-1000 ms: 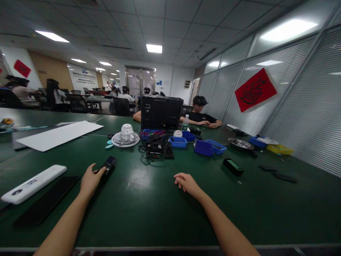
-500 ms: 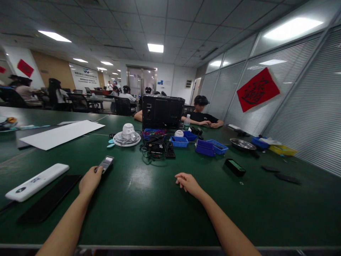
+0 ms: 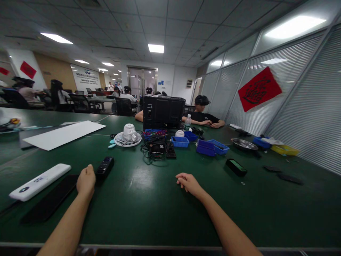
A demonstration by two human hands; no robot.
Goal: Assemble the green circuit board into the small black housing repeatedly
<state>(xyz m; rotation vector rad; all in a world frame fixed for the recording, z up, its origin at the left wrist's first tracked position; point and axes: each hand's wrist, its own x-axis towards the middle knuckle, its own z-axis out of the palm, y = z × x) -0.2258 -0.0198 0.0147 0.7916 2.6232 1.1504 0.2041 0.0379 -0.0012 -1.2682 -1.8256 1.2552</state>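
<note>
left forearm [image 3: 68,220] forward; right hand [image 3: 188,184] loosely curled

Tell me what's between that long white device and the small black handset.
Going left to right in the head view, from the long white device to the small black handset: a flat black slab, then the person's left hand.

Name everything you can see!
Boxy handset: 1, black, left
Long plastic bar: 1, white, left
Flat slab: 1, black, left
Rectangular sheet: 1, white, left
Round fan part: 1, white, centre
Boxy case: 1, black, centre
Cable clutter: uncounted, black, centre
Plastic trays: several, blue, mid-right
Rectangular gadget: 1, black, right
Round dish: 1, silver, right
Shallow bin: 1, yellow, right
Wall posters: 3, red, walls
People: several, varied clothing, background
Tabletop: 1, green, foreground
Left hand: 1, bare, left
Right hand: 1, bare, centre
</note>
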